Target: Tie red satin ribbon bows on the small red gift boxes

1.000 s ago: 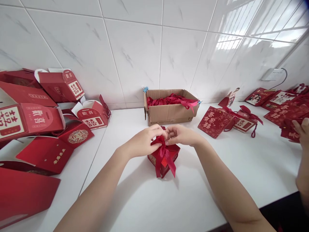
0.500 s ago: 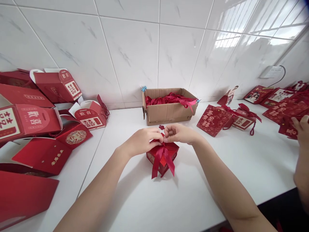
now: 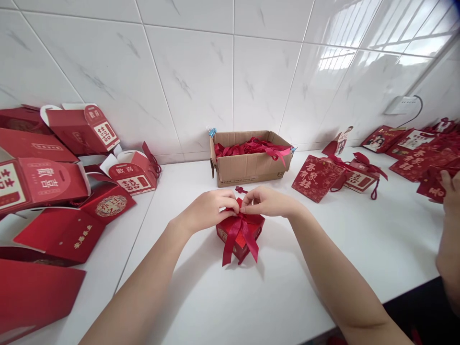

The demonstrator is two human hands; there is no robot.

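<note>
A small red gift box [image 3: 223, 231] with gold print stands on the white table in front of me. A dark red ribbon [image 3: 233, 243] is tied on its top, its two tails hanging down the near side. My left hand [image 3: 218, 207] is closed in a pinch on the ribbon's knot from the left. From the right, my right hand [image 3: 265, 201] pinches the ribbon at the same spot, fingers curled. The fingertips nearly meet and hide most of the knot. Just behind the hands lies a small dark red flower-shaped knot [image 3: 240, 189].
A cardboard box [image 3: 251, 170] full of red ribbons stands by the tiled wall. Several red gift boxes [image 3: 45, 179] are piled at left. A red box with gold lettering [image 3: 316, 178] and others stand at right, where another person's hand [image 3: 452, 191] holds a red item.
My right fingers have moved in closer to the ribbon knot and to my left fingertips. The view has shifted slightly. The other person's hand at right has moved a little.
</note>
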